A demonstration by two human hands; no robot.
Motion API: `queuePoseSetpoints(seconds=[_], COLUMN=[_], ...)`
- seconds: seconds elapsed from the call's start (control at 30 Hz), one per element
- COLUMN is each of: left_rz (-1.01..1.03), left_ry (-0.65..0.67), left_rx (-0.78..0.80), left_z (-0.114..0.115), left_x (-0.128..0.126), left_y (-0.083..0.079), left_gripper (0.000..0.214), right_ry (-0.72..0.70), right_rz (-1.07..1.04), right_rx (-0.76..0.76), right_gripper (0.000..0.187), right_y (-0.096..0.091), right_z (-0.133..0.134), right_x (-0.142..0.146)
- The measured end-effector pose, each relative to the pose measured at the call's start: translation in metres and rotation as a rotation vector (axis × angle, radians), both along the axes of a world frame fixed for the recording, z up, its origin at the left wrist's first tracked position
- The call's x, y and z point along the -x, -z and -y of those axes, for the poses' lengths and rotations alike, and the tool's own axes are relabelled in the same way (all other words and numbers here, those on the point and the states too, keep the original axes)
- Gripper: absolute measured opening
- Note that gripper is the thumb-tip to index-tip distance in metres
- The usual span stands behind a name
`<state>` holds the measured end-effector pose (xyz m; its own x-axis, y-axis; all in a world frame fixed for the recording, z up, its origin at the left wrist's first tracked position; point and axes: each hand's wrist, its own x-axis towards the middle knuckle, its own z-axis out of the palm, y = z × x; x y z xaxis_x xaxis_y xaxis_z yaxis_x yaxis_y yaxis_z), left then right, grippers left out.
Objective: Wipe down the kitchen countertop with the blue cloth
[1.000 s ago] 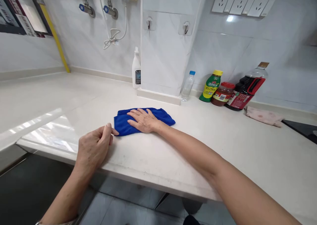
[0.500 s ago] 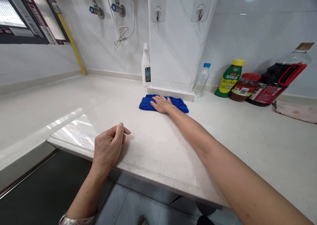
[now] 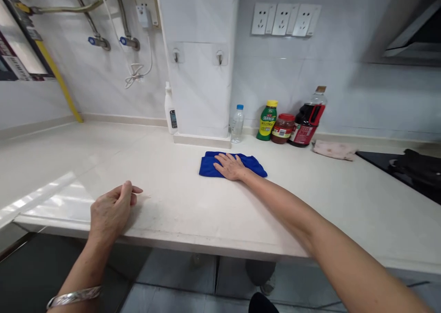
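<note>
A folded blue cloth (image 3: 255, 165) lies flat on the white countertop (image 3: 186, 207), a little in front of the wall pillar's base. My right hand (image 3: 230, 167) presses on it from above, palm down, fingers stretched and slightly spread; the arm reaches in from the lower right. Near the counter's front edge, left of the cloth, my left hand (image 3: 112, 207) rests on its side with fingers curled in and the thumb on top. I see nothing in it. A silver bracelet (image 3: 74, 297) circles that wrist.
Along the wall stand a white bottle (image 3: 170, 110), a clear blue-capped bottle (image 3: 237, 125), a green sauce bottle (image 3: 267, 122), a red-lidded jar (image 3: 283, 129) and a large dark sauce bottle (image 3: 303, 127). A pinkish cloth (image 3: 334, 150) lies beside a black stove (image 3: 406, 170).
The view has turned right, bringing sockets and stove into sight. My right hand and the blue cloth have slid rightward along the counter, away from the pillar base. My left hand keeps its curled pose.
</note>
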<state>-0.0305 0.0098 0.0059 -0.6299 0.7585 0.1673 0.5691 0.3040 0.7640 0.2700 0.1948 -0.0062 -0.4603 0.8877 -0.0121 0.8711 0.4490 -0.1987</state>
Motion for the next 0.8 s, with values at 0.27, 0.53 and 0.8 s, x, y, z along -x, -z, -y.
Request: queuePoseSetpoints(seconds=[0.27,0.53,0.8], left_rz=[0.017,0.112,0.046], left_ry=[-0.062,-0.083,-0.036], left_rx=[0.016,-0.062,-0.041], left_z=[-0.005,-0.001,-0.006], left_x=[0.003,-0.006,0.002], left_y=[-0.002,-0.008,-0.001], left_gripper=[0.034,0.032,0.033], right_ry=[0.091,0.134,0.168], right_rz=[-0.001,0.049,0.099], right_rx=[-0.006,-0.073,-0.152], right_gripper=[0.07,0.068,0.065], right_y=[0.007,0.02,0.034], right_z=[0.038,0.102,0.182], right_x=[-0.109,-0.207,-0.243])
